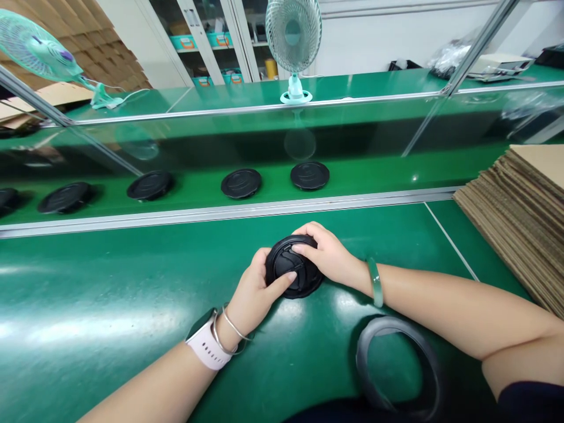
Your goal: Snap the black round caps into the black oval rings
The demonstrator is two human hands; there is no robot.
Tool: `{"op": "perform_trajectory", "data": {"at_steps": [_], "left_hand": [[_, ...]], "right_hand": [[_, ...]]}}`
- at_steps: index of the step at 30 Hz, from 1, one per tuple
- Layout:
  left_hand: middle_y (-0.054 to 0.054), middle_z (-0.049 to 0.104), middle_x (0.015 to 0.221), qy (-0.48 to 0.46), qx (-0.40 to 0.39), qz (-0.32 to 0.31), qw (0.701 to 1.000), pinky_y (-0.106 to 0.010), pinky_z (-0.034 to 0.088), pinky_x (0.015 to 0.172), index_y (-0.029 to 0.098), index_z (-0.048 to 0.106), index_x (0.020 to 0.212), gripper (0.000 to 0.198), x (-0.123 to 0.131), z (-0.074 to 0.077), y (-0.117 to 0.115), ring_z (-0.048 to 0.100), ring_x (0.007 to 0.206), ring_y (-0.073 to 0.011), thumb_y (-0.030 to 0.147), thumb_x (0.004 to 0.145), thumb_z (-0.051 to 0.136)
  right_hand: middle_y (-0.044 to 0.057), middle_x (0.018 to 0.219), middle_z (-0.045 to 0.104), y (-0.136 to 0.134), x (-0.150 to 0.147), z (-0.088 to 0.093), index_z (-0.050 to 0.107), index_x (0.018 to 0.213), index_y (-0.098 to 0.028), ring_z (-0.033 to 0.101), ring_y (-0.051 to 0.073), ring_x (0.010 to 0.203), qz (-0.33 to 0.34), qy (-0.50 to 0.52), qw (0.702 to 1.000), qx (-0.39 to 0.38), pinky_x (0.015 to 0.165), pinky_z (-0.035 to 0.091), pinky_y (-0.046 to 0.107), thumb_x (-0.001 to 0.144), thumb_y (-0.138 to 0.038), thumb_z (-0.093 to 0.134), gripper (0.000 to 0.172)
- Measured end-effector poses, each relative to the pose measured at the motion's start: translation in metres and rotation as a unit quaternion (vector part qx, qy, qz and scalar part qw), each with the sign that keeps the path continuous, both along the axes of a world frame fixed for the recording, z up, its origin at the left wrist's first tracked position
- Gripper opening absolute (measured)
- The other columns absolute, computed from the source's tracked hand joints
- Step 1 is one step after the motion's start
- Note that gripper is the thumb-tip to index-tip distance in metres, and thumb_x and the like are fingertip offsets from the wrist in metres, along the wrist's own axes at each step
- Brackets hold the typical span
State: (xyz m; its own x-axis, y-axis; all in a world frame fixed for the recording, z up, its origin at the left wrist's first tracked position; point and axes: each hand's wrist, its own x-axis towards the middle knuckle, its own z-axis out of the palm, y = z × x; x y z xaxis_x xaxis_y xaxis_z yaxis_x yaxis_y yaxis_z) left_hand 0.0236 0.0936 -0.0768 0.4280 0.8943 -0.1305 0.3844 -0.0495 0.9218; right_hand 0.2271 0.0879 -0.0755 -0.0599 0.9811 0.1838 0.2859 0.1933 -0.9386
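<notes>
Over the green bench, both my hands grip a round black plastic lid-like part (288,265) with a raised rim and a moulded centre. My left hand (259,282) wraps its left edge, thumb pressed on the centre. From the upper right, my right hand (324,252) holds the rim with its thumb on top. The underside and several fingertips are hidden. Below my right forearm lies a grey ring (368,358), apart from both hands.
Behind a metal rail (247,210), several black round parts (241,183) lie on a green strip. Stacked cardboard sheets (515,217) stand at the right. Beyond the clear panel are a mint-green fan (293,35) and another fan (44,50) at the left.
</notes>
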Motion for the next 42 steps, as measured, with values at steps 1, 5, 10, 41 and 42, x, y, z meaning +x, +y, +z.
{"op": "perform_trajectory", "data": {"at_steps": [1,5,10,41,42], "left_hand": [[-0.005,0.066,0.109,0.002,0.004,-0.001,1.0,-0.039,0.051,0.087,0.022,0.052,0.115,0.043,0.0,0.0,0.0,0.064,0.1,-0.0247,0.045,0.083,0.07],[-0.006,0.067,0.11,-0.012,0.008,-0.01,1.0,-0.038,0.052,0.086,0.022,0.052,0.116,0.043,0.0,-0.002,-0.001,0.064,0.101,-0.0252,0.042,0.083,0.071],[-0.007,0.067,0.114,-0.022,-0.011,-0.024,0.999,-0.04,0.051,0.091,0.022,0.052,0.119,0.044,0.0,-0.003,0.002,0.064,0.106,-0.0256,0.043,0.084,0.07],[-0.006,0.067,0.118,-0.019,-0.003,-0.005,1.0,-0.043,0.05,0.097,0.024,0.052,0.121,0.04,0.001,0.002,-0.006,0.063,0.112,-0.0268,0.037,0.086,0.067],[-0.006,0.067,0.118,-0.015,0.0,-0.003,1.0,-0.043,0.051,0.097,0.024,0.052,0.12,0.04,0.001,0.002,-0.006,0.063,0.112,-0.0267,0.037,0.086,0.068]], "right_hand": [[0.002,0.099,0.06,0.001,0.001,0.001,0.064,0.096,-0.018,0.056,0.021,0.097,0.001,0.002,1.0,-0.006,0.09,0.044,0.036,0.088,-0.009,0.064,0.012],[0.0,0.095,0.06,0.001,0.001,0.003,0.062,0.09,-0.018,0.057,0.02,0.094,-0.001,0.002,1.0,-0.009,0.086,0.044,0.035,0.085,-0.008,0.067,0.012],[-0.001,0.09,0.058,-0.002,-0.004,0.003,0.061,0.084,-0.017,0.056,0.02,0.09,-0.06,-0.03,0.998,-0.001,0.082,0.044,0.034,0.081,-0.001,0.07,0.018],[-0.001,0.096,0.067,-0.009,0.007,0.027,0.061,0.101,-0.019,0.064,0.023,0.09,0.08,-0.043,0.99,-0.11,0.081,0.052,0.035,0.073,0.003,0.081,0.041],[-0.001,0.096,0.067,-0.008,0.006,0.025,0.061,0.101,-0.019,0.064,0.023,0.09,0.08,-0.044,0.989,-0.113,0.081,0.052,0.035,0.073,0.002,0.082,0.041]]}}
